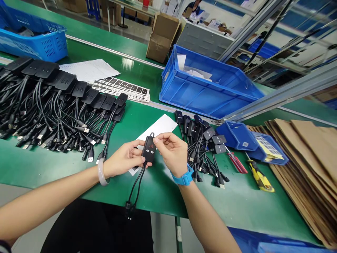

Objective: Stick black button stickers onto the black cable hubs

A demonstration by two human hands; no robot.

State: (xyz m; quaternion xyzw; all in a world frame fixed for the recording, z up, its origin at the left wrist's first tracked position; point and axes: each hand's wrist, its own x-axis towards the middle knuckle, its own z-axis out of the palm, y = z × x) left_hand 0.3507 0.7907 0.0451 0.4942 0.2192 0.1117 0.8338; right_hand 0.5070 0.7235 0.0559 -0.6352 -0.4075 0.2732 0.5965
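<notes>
My left hand is closed around a small black controller box with two light buttons, a red mark and a loop at its top. Two black cables hang from its lower end past the table edge. The fingertips of my right hand are pinched together at the box's upper right corner; whether something small is between them is hidden. Beneath both hands lies a white sheet. On the left is a big pile of similar cabled boxes; a smaller pile sits to the right.
Printed label sheets and paper lie behind the left pile. Blue bins and a blue basket stand farther back. At right are a red screwdriver, a yellow-black knife and stacked cardboard. A person sits far off.
</notes>
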